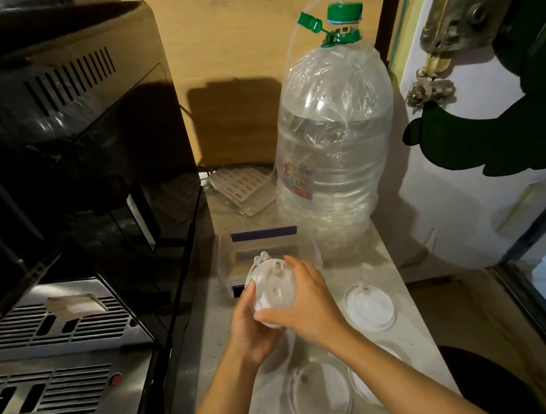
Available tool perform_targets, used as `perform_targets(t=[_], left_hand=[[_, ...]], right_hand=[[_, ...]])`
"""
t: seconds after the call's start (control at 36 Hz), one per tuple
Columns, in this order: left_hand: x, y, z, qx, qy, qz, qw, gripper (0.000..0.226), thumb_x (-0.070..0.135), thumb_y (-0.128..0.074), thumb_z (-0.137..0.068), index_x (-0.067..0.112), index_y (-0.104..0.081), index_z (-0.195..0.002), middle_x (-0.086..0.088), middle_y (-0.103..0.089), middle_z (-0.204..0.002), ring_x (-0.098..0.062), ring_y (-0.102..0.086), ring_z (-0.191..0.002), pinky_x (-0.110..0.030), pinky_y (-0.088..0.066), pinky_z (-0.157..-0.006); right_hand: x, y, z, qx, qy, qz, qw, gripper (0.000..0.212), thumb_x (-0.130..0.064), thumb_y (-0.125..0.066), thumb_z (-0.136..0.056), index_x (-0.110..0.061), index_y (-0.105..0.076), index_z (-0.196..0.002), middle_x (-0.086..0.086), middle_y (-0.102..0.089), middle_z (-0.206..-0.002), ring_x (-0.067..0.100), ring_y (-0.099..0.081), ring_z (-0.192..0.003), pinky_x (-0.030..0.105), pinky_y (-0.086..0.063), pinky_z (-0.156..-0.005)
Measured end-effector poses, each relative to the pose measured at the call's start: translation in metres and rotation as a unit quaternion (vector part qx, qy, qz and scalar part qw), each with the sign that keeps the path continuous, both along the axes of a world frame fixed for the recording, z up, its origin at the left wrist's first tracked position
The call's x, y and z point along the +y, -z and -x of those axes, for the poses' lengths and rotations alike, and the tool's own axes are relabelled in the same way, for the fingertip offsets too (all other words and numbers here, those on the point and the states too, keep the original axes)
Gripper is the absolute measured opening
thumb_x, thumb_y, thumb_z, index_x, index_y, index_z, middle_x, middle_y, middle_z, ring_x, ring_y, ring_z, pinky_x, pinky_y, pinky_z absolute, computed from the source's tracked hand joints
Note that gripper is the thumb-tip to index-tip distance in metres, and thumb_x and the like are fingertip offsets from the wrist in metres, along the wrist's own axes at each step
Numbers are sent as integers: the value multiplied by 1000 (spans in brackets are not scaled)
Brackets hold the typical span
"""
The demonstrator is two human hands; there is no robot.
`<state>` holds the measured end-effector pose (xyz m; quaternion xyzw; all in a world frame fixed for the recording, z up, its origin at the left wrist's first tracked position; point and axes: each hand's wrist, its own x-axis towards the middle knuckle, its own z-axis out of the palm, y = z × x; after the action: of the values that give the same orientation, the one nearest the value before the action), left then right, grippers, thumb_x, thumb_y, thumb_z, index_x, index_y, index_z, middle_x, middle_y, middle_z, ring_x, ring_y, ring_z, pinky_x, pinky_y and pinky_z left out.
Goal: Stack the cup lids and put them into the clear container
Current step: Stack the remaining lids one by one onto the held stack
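Both hands on one lid stack (272,292), held above the surface (216,329).
Left hand (253,329) cups it from below, right hand (308,307) clamps the near-right rim. Stack sits just over the near edge of the container (227,261). Three loose lids (370,307) along the surface's near-right side; bottle (333,154) at far edge.

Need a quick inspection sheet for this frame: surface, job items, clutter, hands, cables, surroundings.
Surface: narrow pale counter, speckled.
Job's things: stack of lids held at the clear container; loose lids on the counter, right and near.
Clutter: large water bottle with green cap; slatted tray behind.
Hands: left hand and right hand both grip the stack.
Cables: thin clear tube at the bottle's cap.
Surroundings: black coffee machine on the left, white door on the right.
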<state>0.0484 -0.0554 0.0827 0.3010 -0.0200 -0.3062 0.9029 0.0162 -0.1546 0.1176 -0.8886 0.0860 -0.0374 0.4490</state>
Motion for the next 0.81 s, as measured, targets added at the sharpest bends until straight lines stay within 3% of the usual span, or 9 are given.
perform_targets(t=[0.31, 0.44, 0.58, 0.81], left_hand=[[-3, 0, -1, -40, 10, 6, 999, 57, 33, -88, -39, 20, -74, -92, -7, -75, -88, -19, -71, -82, -31, -59, -72], [-3, -1, 0, -29, 19, 2, 999, 79, 22, -87, -38, 13, -60, -112, -11, -72, -93, -23, -70, -85, -32, -58, -73], [-6, 1, 1, -36, 29, 2, 999, 75, 19, -85, -38, 17, -64, -110, -11, -70, -99, -23, -67, -89, -32, -56, -78], [-5, 3, 5, -13, 34, -29, 999, 84, 18, -86, -32, 7, -56, -110, -13, -73, -84, -24, -71, -77, -30, -59, -64]], right_hand=[[2, 0, 2, -16, -9, 21, 1000, 93, -36, -80, -57, -27, -29, -134, -4, -37, -136, 15, -32, -126, 27, -37, -97], [1, 3, 4, -30, -15, 22, 999, 88, -35, -79, -58, -27, -33, -132, -5, -40, -132, 13, -34, -122, 23, -36, -92], [-1, 7, 7, -31, -15, 17, 999, 84, -35, -79, -58, -26, -36, -130, -4, -41, -130, 14, -37, -121, 26, -41, -92], [-4, 14, 12, -22, -28, 0, 999, 88, -33, -80, -59, -26, -33, -133, -2, -39, -135, 15, -35, -124, 31, -41, -100]])
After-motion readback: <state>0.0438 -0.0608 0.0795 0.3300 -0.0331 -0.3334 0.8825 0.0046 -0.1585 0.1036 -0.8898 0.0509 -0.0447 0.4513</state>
